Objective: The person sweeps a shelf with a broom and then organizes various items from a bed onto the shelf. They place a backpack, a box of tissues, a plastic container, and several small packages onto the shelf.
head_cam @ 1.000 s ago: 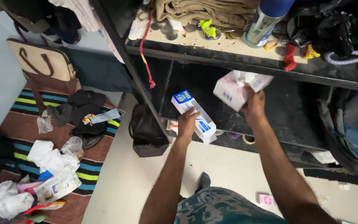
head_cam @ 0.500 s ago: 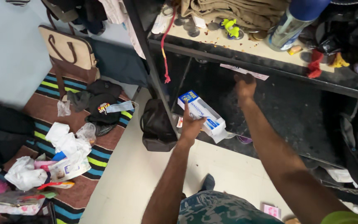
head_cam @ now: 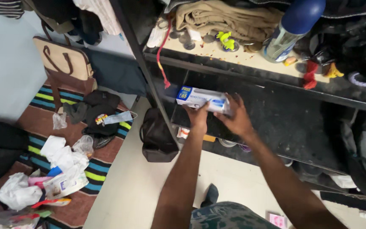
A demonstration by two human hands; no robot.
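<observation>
Toothpaste box [head_cam: 202, 99] gripped by left hand [head_cam: 198, 114] and right hand [head_cam: 237, 118] (both ends), under shelf edge [head_cam: 250, 75], dark open bay behind.

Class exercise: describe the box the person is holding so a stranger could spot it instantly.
Find the dark shelf unit; in front of its lower opening both hands, left hand and right hand, hold a long white-and-blue carton lying sideways. Nothing else nearby is a slim rectangular box.
</observation>
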